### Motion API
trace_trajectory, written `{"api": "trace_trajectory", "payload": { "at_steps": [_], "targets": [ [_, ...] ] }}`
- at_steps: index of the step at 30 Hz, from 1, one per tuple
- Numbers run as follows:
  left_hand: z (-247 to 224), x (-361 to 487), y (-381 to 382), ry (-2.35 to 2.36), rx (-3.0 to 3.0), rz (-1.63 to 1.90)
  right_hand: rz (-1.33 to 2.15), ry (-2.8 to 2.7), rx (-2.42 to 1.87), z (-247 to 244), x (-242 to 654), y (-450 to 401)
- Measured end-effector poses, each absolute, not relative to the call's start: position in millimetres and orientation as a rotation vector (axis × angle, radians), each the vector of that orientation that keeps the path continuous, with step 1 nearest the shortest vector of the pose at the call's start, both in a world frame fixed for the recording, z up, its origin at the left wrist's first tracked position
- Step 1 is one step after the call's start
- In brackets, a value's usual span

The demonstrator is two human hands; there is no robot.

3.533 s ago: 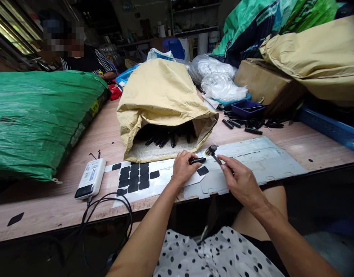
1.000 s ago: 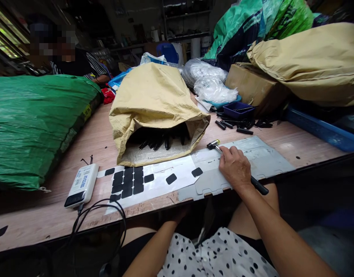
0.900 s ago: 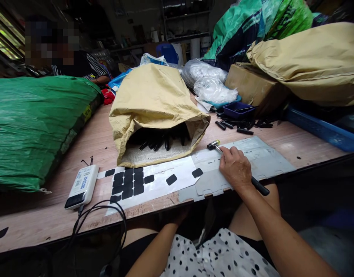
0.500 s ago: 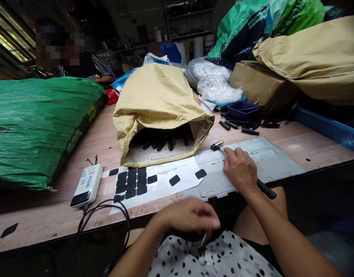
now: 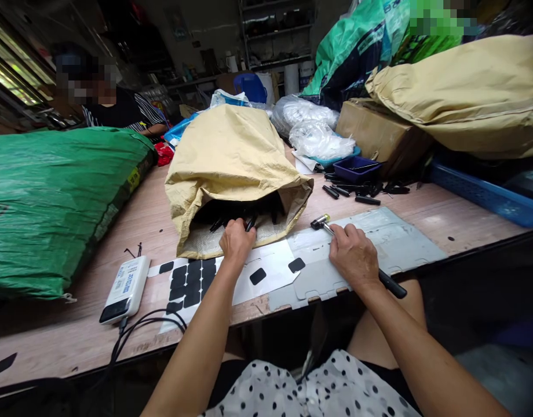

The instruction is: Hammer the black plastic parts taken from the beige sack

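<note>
At the mouth of a tan sack (image 5: 232, 145), my left hand (image 5: 237, 242) has its fingers closed on a slim black stick-like piece (image 5: 251, 223). More dark pieces lie inside the sack, mostly in shadow. My right hand (image 5: 356, 255) is wrapped round a small hammer (image 5: 392, 284), resting over a grey board (image 5: 397, 237). The hammer's head, with a black face and a yellow face, points to the left, beyond my fingers. Between my hands lies a white sheet (image 5: 275, 255) bearing black rounded squares (image 5: 258, 276), partly covered by my left forearm.
A white power bank (image 5: 126, 286) with black cables (image 5: 136, 324) lies on the left, by a big green sack (image 5: 53, 202). Loose black pieces (image 5: 367, 200) lie near a purple tray (image 5: 357, 169). A blue tray (image 5: 479, 194) and cardboard box (image 5: 379, 130) stand right. A person sits across.
My left hand has gone from my lap forward to the sack's mouth and closed on a black piece. My right hand still holds the hammer on the board. The view has shifted slightly.
</note>
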State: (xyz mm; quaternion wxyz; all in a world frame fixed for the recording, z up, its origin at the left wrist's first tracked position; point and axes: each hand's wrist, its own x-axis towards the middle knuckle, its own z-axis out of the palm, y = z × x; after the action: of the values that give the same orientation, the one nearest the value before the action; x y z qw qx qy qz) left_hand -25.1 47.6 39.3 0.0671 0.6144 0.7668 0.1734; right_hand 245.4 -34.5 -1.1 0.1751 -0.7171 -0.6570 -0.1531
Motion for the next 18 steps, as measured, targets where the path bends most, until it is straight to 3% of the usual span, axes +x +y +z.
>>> {"api": "trace_trajectory", "payload": {
  "at_steps": [7, 18],
  "targets": [
    [27.7, 1.8, -12.0, 1.608, 2.128, 0.731, -0.432, -1.864, -2.047, -0.5, 246.4, -34.8],
    [0.0, 17.2, -1.2, 1.422, 2.137, 0.879, -0.368, -1.835, -2.043, 0.3, 248.5, -33.6]
  ]
}}
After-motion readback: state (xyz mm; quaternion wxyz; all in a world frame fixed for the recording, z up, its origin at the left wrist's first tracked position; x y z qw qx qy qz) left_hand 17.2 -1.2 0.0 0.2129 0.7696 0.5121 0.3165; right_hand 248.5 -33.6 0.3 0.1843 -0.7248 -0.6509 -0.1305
